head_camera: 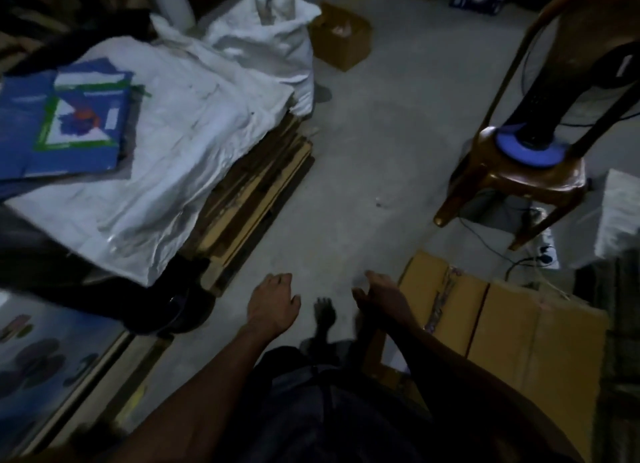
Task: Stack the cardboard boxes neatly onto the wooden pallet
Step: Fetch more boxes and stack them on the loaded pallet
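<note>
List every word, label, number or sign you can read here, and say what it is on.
None can be read.
Blue printed box on the white sacks: white panels and small marks, too blurred to read.
Taped cardboard box beside the right hand: no print visible.
Small cardboard box farther off: nothing legible.

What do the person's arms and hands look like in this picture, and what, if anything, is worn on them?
Both forearms are bare, with no sleeves in view. The left hand and the right hand wear no gloves. No watch, ring or band shows, though the dim, blurred picture could hide small items.
</note>
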Demonstrator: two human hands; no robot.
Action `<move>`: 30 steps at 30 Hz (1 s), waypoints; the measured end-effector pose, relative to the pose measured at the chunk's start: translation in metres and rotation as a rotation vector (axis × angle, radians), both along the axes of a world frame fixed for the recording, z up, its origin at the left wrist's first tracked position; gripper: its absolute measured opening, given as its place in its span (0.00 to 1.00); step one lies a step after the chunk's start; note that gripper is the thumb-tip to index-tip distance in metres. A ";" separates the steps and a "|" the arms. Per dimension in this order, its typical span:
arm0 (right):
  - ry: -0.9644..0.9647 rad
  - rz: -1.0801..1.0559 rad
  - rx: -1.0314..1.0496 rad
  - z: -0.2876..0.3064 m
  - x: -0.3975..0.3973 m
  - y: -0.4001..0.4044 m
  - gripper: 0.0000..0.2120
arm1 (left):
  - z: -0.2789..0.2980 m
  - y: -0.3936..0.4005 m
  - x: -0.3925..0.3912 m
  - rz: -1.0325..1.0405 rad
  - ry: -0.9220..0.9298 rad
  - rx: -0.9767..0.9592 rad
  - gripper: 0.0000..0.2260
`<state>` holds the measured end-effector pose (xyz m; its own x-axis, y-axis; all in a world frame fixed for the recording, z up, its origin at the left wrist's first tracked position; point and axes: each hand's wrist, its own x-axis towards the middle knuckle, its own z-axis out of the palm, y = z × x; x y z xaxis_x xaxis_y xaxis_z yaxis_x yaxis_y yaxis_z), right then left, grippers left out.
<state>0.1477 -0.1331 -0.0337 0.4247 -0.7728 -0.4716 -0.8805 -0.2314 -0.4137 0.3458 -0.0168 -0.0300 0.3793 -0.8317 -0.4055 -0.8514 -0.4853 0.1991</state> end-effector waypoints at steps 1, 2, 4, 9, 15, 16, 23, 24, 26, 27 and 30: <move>0.000 -0.051 0.003 0.001 0.001 -0.012 0.29 | 0.002 -0.020 0.004 -0.042 0.008 -0.009 0.26; 0.002 -0.117 0.015 0.001 0.000 -0.027 0.29 | 0.003 -0.046 0.009 -0.099 0.020 -0.018 0.27; 0.004 -0.239 0.066 -0.003 -0.004 -0.050 0.28 | 0.003 -0.093 0.017 -0.206 0.022 -0.028 0.27; 0.046 -0.566 0.096 -0.018 -0.021 -0.087 0.26 | -0.008 -0.210 0.029 -0.493 0.076 -0.043 0.33; 0.026 -1.067 0.103 -0.020 -0.018 -0.100 0.28 | -0.019 -0.334 0.026 -1.068 0.025 -0.180 0.14; 0.013 -1.155 0.118 -0.017 -0.015 -0.099 0.29 | -0.025 -0.348 0.023 -1.110 0.048 -0.185 0.15; 0.000 -1.582 0.146 -0.003 0.003 -0.078 0.31 | -0.026 -0.418 -0.028 -1.497 0.100 -0.055 0.20; -0.006 -1.640 0.141 -0.003 0.006 -0.070 0.32 | -0.025 -0.419 -0.038 -1.527 0.119 -0.048 0.20; -0.006 -1.735 0.131 -0.004 0.010 -0.056 0.32 | -0.024 -0.420 -0.053 -1.569 0.132 -0.028 0.21; 0.000 -1.776 0.127 -0.005 0.011 -0.049 0.33 | -0.023 -0.419 -0.061 -1.576 0.158 -0.039 0.21; 0.013 -1.899 0.117 -0.005 0.013 -0.025 0.34 | -0.031 -0.413 -0.084 -1.673 0.212 -0.112 0.15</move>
